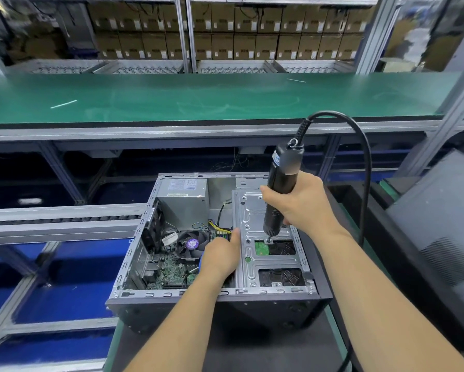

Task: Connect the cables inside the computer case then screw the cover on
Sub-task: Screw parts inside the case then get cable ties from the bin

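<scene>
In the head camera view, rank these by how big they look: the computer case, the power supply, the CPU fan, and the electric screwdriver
1. computer case
2. power supply and electric screwdriver look alike in size; the screwdriver is nearer the camera, so unranked
3. CPU fan

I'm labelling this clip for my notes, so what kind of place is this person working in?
Most likely a computer assembly line in a factory. An open computer case sits at a workstation, the right hand holds a corded electric screwdriver, a long green bench runs across, and stacked cardboard boxes fill the shelves behind.
</scene>
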Demonstrator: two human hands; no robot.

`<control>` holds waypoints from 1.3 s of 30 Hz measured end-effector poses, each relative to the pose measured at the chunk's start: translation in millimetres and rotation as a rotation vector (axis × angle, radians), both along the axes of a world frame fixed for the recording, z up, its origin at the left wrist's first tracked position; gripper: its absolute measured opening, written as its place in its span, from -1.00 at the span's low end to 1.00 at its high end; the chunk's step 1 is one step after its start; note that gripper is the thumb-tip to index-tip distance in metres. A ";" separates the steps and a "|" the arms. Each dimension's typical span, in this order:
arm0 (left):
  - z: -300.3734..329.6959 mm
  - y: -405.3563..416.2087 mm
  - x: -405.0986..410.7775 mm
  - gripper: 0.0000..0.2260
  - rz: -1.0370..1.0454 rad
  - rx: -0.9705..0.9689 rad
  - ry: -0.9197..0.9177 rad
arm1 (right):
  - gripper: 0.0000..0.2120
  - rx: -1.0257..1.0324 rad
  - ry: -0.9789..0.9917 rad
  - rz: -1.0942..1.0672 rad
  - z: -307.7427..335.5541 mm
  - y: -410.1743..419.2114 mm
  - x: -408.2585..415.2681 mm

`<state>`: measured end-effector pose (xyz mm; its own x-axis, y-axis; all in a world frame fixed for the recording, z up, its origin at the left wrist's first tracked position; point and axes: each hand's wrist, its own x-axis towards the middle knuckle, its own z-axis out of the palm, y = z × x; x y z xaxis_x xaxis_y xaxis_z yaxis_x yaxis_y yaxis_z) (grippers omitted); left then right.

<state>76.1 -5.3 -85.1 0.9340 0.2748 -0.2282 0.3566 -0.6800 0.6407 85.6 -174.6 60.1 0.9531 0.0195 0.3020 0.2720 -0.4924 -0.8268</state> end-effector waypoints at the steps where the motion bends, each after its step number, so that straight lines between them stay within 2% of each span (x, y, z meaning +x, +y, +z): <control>1: 0.4 0.0 -0.2 -0.41 -0.006 0.002 0.012 | -0.74 -0.008 0.004 0.002 1.2 1.1 0.0; 3: 0.8 0.2 -1.2 -0.40 -0.016 0.009 0.036 | -0.73 0.000 0.014 -0.001 2.3 0.2 -1.7; 9: 5.8 -1.9 -4.5 -0.39 0.035 -0.043 0.030 | -0.70 0.205 0.029 -0.026 -1.4 -12.8 -13.5; 18: 18.2 -5.0 -8.4 -0.41 0.020 -0.025 0.031 | -0.75 -0.012 -0.002 -0.040 1.0 2.0 -6.8; 23: 17.3 -4.6 -9.5 -0.43 0.055 -0.060 0.030 | -0.74 0.106 0.063 -0.036 5.3 -6.6 -6.8; 25: 19.2 -4.8 -10.5 -0.45 0.099 -0.107 -0.015 | -0.69 0.158 0.065 -0.039 3.3 -14.3 -11.0; 28: 31.2 -4.7 -16.2 -0.50 0.165 -0.127 -0.199 | -0.70 0.261 0.020 -0.147 -5.8 -27.8 -20.9; 30: 42.4 -5.1 -19.8 -0.62 0.175 -0.155 -0.295 | -0.64 0.335 0.005 -0.237 -15.3 -35.5 -29.0; 32: 53.3 -5.7 -19.9 -0.77 0.265 -0.390 -0.306 | -0.56 0.416 0.011 -0.327 -24.1 -41.8 -36.4; 34: 64.1 -5.9 -15.6 -0.79 0.451 -0.866 -0.242 | -0.53 0.480 0.017 -0.380 -31.6 -46.3 -41.0; 36: 72.3 -5.1 -14.4 -0.72 0.535 -1.267 -0.187 | -0.55 0.518 0.006 -0.415 -37.8 -48.8 -43.9; 39: 77.6 -2.5 -20.5 -0.54 0.492 -1.542 -0.153 | -0.63 0.578 -0.018 -0.443 -46.4 -49.8 -50.0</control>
<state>55.6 -7.8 -7.6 0.8684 0.1489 -0.4729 0.2057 0.7597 0.6169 35.6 -224.4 13.7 0.8292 -0.5347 0.1630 0.1642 -0.0457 -0.9854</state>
